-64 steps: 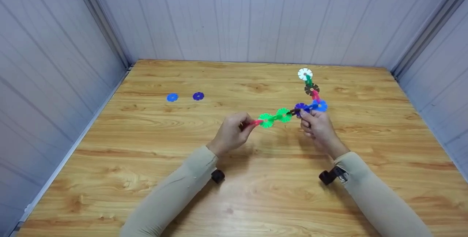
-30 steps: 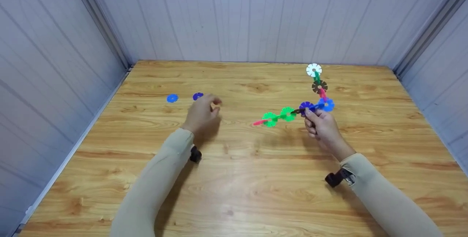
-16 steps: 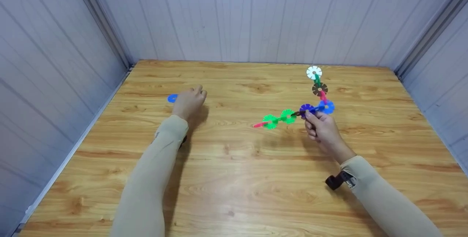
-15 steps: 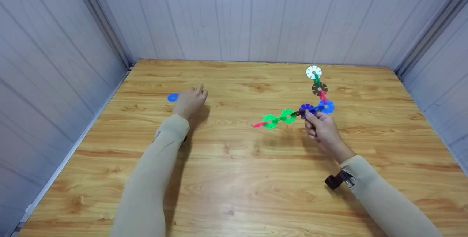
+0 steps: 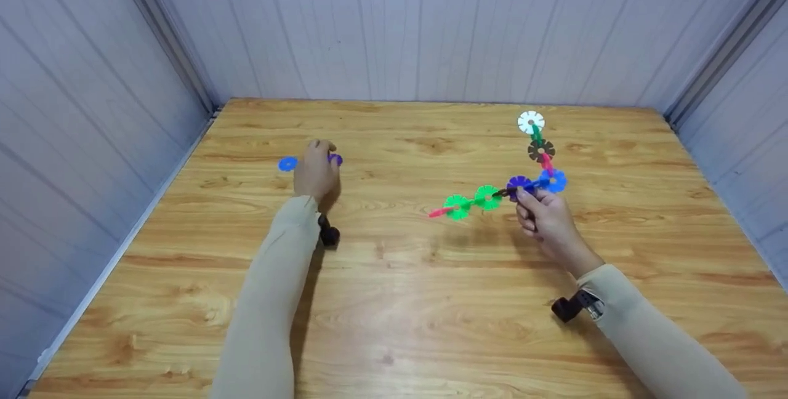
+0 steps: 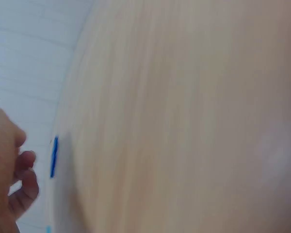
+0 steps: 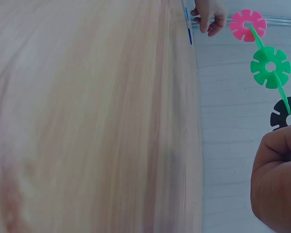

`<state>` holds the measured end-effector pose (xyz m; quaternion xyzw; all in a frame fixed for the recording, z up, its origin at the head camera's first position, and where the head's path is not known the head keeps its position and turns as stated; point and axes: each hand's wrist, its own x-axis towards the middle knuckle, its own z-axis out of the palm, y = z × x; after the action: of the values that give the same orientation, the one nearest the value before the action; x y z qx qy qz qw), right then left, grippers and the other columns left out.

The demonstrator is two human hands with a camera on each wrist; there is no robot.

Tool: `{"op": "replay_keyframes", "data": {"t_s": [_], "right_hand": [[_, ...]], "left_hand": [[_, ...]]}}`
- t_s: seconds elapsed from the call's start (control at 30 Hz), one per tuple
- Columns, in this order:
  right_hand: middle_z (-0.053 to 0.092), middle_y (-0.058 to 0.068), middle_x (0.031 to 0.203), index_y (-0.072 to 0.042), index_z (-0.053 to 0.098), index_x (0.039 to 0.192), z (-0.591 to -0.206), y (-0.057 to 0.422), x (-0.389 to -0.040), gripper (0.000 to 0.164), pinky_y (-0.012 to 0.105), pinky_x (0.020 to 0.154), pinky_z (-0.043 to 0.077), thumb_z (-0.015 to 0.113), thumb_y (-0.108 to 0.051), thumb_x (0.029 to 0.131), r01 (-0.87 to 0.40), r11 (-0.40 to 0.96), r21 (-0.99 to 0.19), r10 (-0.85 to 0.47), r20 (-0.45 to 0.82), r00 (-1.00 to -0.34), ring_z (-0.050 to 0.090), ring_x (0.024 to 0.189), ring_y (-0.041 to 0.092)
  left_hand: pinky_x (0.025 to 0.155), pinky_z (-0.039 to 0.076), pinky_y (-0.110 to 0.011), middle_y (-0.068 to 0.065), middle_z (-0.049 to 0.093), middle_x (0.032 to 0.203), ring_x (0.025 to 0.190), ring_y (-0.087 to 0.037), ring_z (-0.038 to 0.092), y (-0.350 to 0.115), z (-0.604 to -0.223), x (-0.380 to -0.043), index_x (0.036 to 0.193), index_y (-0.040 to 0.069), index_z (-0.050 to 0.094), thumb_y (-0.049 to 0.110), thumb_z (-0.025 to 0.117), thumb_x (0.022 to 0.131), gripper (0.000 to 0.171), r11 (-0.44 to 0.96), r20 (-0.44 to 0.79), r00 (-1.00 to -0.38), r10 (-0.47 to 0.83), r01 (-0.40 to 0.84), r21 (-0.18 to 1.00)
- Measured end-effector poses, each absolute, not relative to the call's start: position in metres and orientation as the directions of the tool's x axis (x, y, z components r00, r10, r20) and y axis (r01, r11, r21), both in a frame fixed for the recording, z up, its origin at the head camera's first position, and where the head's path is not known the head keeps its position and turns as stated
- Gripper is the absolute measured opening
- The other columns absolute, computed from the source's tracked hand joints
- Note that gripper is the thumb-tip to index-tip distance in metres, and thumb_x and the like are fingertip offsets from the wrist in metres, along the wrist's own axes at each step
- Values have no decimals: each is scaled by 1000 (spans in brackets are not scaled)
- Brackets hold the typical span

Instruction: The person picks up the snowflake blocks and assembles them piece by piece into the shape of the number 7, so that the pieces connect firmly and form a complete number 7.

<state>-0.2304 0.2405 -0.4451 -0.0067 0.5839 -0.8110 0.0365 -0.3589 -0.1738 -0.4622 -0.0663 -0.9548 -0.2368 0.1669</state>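
Observation:
My right hand (image 5: 546,220) pinches a chain of slotted plastic discs by its purple disc (image 5: 519,186), between thumb and fingers. From there run two green discs (image 5: 487,197) to a pink disc (image 5: 439,212) at the left end. Beyond the hand the chain bends past a light blue disc (image 5: 554,181) and a dark brown one (image 5: 541,151) up to a white disc (image 5: 530,122). My left hand (image 5: 316,171) hovers with loosely bent fingers over the table, partly covering a loose purple disc (image 5: 335,159). In the left wrist view, this loose disc (image 6: 54,156) lies apart from the fingers.
A second loose disc, light blue (image 5: 287,164), lies flat just left of my left hand. The wooden table (image 5: 394,300) is enclosed by pale panel walls (image 5: 394,29) at the back and both sides. A small black camera sits under each wrist.
My left hand has let go of the chain's pink end and moved left to the loose discs. It has just turned, uncovering part of the purple disc. My right hand has shifted slightly right with the chain.

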Motion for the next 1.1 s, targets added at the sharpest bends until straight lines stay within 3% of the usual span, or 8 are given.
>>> {"op": "replay_keyframes", "data": {"t_s": [0.17, 0.23, 0.3, 0.53, 0.6, 0.77, 0.87, 1.1], "right_hand": [[46, 0, 60, -1, 54, 86, -445, 242, -232, 24, 16, 37, 28, 52, -16, 104, 59, -316, -947, -58, -43, -997, 35, 44, 6], [46, 0, 61, -2, 55, 86, -446, 241, -231, 23, 16, 37, 29, 51, -16, 104, 65, -310, -949, -57, -50, -997, 36, 44, 6], [46, 0, 61, -2, 55, 86, -446, 240, -231, 23, 16, 37, 30, 51, -15, 105, 67, -304, -950, -59, -51, -997, 36, 44, 6], [46, 0, 61, -2, 56, 87, -447, 237, -232, 23, 16, 38, 29, 52, -16, 104, 54, -286, -957, -59, -39, -997, 36, 45, 6], [46, 0, 61, -2, 55, 86, -447, 237, -231, 23, 17, 38, 29, 51, -16, 105, 56, -284, -957, -61, -40, -997, 36, 44, 6], [46, 0, 61, -2, 53, 86, -447, 236, -231, 23, 17, 38, 29, 50, -15, 105, 59, -295, -954, -53, -45, -998, 35, 45, 6], [46, 0, 61, -2, 54, 86, -447, 235, -234, 22, 16, 38, 29, 51, -15, 104, 67, -299, -952, -55, -52, -997, 36, 45, 6], [47, 0, 62, -3, 56, 87, -446, 232, -238, 22, 16, 37, 30, 52, -16, 104, 65, -286, -956, -87, -41, -995, 36, 45, 5]], "left_hand": [[64, 58, -42, -18, 56, 111, 81, -33, 64, -180, -443, -362, 117, -4, 60, 4, 61, 95, 23, 944, 321, -889, 328, 319, -79], [64, 58, -44, -18, 55, 113, 83, -34, 65, -179, -440, -364, 114, -4, 61, 10, 63, 94, 24, 916, 295, -871, 394, 345, -205], [63, 57, -45, -17, 55, 112, 83, -35, 64, -177, -439, -366, 112, -2, 62, 14, 63, 96, 23, 907, 279, -870, 407, 350, -233], [68, 58, -42, -20, 54, 123, 88, -32, 64, -165, -452, -369, 121, 0, 60, 4, 49, 102, 23, 887, 177, -875, 450, 413, -207], [69, 58, -42, -20, 54, 125, 89, -33, 64, -166, -457, -369, 123, 0, 59, 8, 49, 102, 25, 900, 170, -885, 433, 415, -134], [71, 55, -47, -16, 57, 117, 89, -32, 63, -178, -453, -370, 121, 2, 62, 14, 55, 99, 27, 950, 252, -935, 249, 286, 122], [73, 53, -50, -16, 56, 118, 95, -34, 61, -187, -447, -371, 123, 3, 63, 16, 57, 97, 30, 945, 230, -963, 139, 198, 259], [89, 49, -53, -22, 51, 126, 115, -38, 52, -194, -446, -373, 132, -1, 58, 28, 58, 99, 44, 948, 68, -993, 93, 109, 297]]}}
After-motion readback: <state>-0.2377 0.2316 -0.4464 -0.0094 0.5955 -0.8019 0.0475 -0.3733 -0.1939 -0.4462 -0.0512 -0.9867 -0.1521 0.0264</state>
